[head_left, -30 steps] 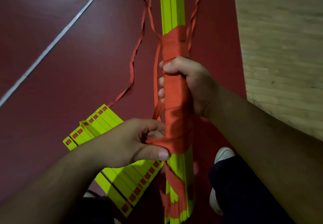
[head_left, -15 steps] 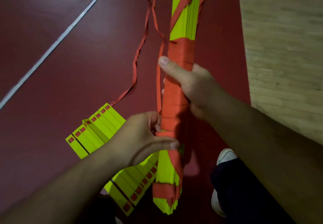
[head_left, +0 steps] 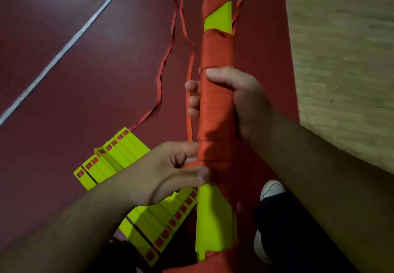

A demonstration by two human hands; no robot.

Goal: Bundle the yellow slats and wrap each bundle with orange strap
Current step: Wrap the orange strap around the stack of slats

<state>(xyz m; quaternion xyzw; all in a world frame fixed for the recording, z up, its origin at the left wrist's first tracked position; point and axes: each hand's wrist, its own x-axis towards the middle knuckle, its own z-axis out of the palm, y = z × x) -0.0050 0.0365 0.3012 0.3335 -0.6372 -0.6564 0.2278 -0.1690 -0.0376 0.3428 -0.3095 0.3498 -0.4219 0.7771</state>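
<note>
Left hand [head_left: 164, 176] pinches strap [head_left: 216, 106], right hand [head_left: 245, 102] grips bundle [head_left: 215, 215] above red floor [head_left: 85, 81]; wood boards [head_left: 341, 49] beside.

I see the slat bundle [head_left: 216, 219] running up mid-frame w/ the orange strap [head_left: 215, 113] wound thick round its middle. R hand [head_left: 245, 102] curls round the wrapped part, thumb on top; L hand [head_left: 166, 176] pinches the strap's lower edge btwn thumb & fingers. More yellow slats [head_left: 121, 153] lie fanned on the red floor [head_left: 85, 81] at left, loose strap tails [head_left: 164, 66] trailing beside the bundle
</note>
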